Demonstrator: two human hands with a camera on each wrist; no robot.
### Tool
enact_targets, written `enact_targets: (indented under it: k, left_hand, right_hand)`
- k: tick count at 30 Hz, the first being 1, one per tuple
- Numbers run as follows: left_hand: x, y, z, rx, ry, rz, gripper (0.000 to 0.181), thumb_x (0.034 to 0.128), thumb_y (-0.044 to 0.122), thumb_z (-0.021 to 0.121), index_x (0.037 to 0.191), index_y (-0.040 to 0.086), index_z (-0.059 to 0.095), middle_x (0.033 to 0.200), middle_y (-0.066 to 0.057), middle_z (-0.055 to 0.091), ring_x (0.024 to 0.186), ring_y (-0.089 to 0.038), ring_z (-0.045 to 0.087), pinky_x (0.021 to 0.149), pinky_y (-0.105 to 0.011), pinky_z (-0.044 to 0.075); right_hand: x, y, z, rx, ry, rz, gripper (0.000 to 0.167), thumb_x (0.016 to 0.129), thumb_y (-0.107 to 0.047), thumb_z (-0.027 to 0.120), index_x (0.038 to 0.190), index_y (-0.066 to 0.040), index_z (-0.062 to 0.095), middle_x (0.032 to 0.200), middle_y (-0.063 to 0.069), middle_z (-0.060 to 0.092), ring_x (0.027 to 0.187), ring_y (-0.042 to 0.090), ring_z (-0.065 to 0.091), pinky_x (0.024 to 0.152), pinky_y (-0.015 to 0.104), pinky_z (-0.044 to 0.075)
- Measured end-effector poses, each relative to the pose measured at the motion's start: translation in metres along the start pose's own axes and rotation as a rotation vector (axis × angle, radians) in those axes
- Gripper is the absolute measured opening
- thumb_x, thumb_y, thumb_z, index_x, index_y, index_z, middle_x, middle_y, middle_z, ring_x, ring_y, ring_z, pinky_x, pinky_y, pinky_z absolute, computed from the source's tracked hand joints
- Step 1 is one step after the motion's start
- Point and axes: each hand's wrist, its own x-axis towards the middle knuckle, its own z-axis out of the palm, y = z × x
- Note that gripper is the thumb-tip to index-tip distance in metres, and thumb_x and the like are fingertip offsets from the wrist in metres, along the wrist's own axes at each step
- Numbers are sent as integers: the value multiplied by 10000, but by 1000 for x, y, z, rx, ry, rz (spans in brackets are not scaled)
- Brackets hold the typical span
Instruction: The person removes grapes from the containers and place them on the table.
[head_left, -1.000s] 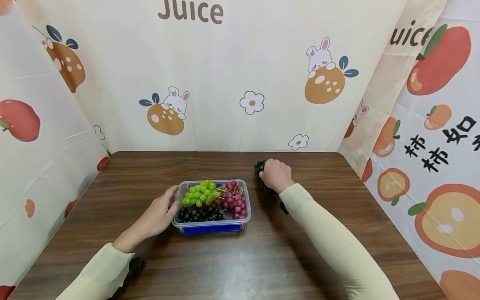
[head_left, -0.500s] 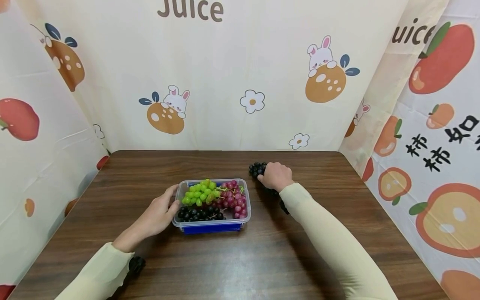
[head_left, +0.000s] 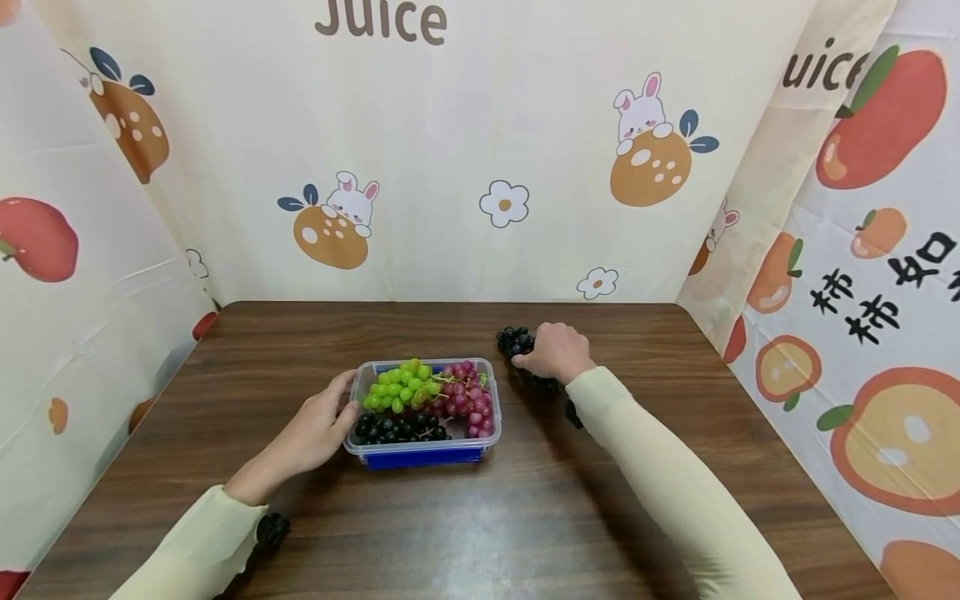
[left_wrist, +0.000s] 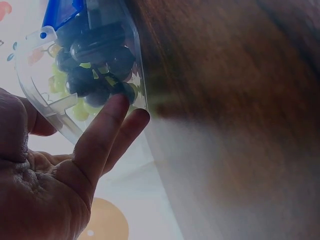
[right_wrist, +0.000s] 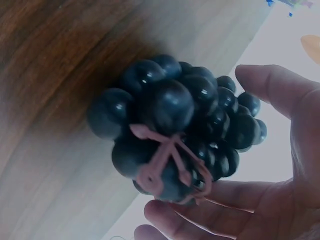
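Beside the clear container (head_left: 423,446), my left hand (head_left: 318,429) rests against its left end; in the left wrist view two nearly straight fingers (left_wrist: 102,135) lie along the wall. Green grapes (head_left: 397,387), red grapes (head_left: 468,400) and black grapes (head_left: 393,429) lie inside. To the right, a separate black bunch (head_left: 513,342) sits on the table, partly covered by my right hand (head_left: 555,354). The right wrist view shows that bunch (right_wrist: 170,120) between an extended thumb and loosely bent fingers (right_wrist: 185,220), with its pinkish stem facing the camera.
The wooden table (head_left: 420,533) ends at a printed curtain (head_left: 435,258) behind the container. More printed cloth stands along the left and right sides. Both sleeved forearms reach in from the front.
More of the separate black bunch shows left of my right hand, which has shifted slightly right and down since the first frame. My left hand and the container look unchanged.
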Motion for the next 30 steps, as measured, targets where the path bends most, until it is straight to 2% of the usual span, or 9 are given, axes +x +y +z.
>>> enact_targets:
  k: [6, 15, 21, 26, 30]
  left_hand:
    - [0, 1, 0, 3, -1, 4, 531, 1083, 64, 438, 1549, -109, 252, 1374, -349, 541, 1114, -364, 655, 869, -500, 560]
    - [-1, 1, 0, -13, -18, -11, 545, 1089, 76, 432, 1559, -106, 227, 1409, -369, 498, 1146, -408, 646, 838, -469, 577]
    - [-1, 0, 0, -22, -22, -10, 548, 1089, 72, 430, 1561, -107, 218, 1415, -375, 487, 1145, -412, 647, 822, -454, 580]
    - [-1, 0, 0, 0, -13, 1, 544, 1089, 75, 434, 1559, -107, 230, 1398, -361, 514, 1129, -385, 651, 853, -492, 566]
    - [-1, 0, 0, 10, -9, 8, 538, 1089, 75, 435, 1555, -107, 239, 1385, -354, 530, 1122, -373, 652, 869, -511, 558]
  right_hand:
    - [-6, 2, -9, 27, 26, -8, 560, 825, -641, 740, 771, -100, 607, 815, 84, 628, 730, 252, 598, 575, 397, 474]
    - [-16, -3, -23, 27, 94, -30, 609, 825, -657, 736, 913, -65, 624, 892, 97, 629, 787, 272, 614, 610, 402, 502]
    - [-22, -9, -30, 12, 139, -54, 649, 828, -666, 722, 1008, -47, 637, 964, 111, 637, 852, 300, 631, 675, 450, 540]
    - [-28, -13, -37, 27, 143, -72, 738, 857, -654, 701, 1214, -11, 636, 1134, 152, 662, 1016, 346, 646, 805, 502, 553]
    - [-31, -15, -40, 57, 130, -83, 830, 873, -655, 684, 1377, -4, 577, 1288, 181, 642, 1147, 369, 622, 892, 535, 537]
